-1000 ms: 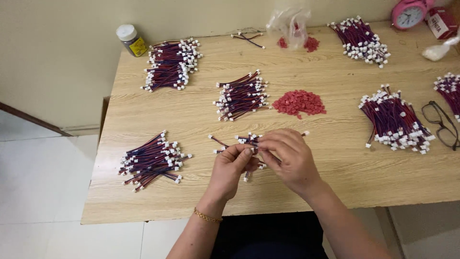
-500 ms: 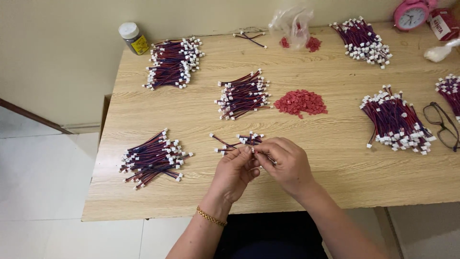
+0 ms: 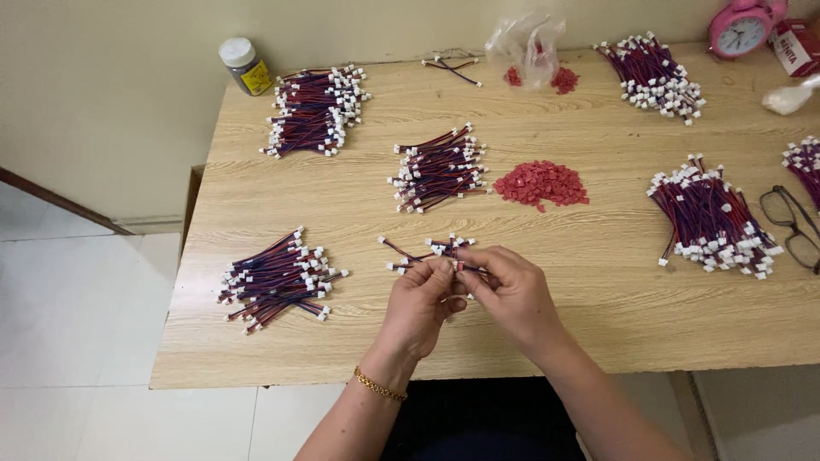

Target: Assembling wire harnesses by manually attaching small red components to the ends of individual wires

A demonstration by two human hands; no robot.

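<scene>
Small red-and-blue wire lead [image 3: 444, 266] with white plugs pinched between both hands near the middle of the table's front edge, left hand [image 3: 418, 303] fingertips pressed together on it, right hand [image 3: 511, 290] thumb and forefinger nipped on what looks like a tiny red piece at the plug end. Few loose leads [image 3: 418, 249] lying just behind the fingers. Further out: bundle of leads [image 3: 278, 277] toward the front left, another bundle [image 3: 437, 166] mid-table, little heap of red caps [image 3: 542, 183] right beside that, bigger pile [image 3: 716, 220] toward the right edge next to a pair of glasses [image 3: 790, 224]. Back edge: small jar [image 3: 243, 65], clear bag [image 3: 528, 43], pink clock [image 3: 741, 30] in the right corner. Could easily go wrong here: red piece so small that a slip of the pinch would probably flick it onto the table or floor, and a crooked push might bend the plug. Compared with a second back, hands sitting a touch closer to the front edge and tighter together, loose leads now more exposed behind them; piles unmoved.
</scene>
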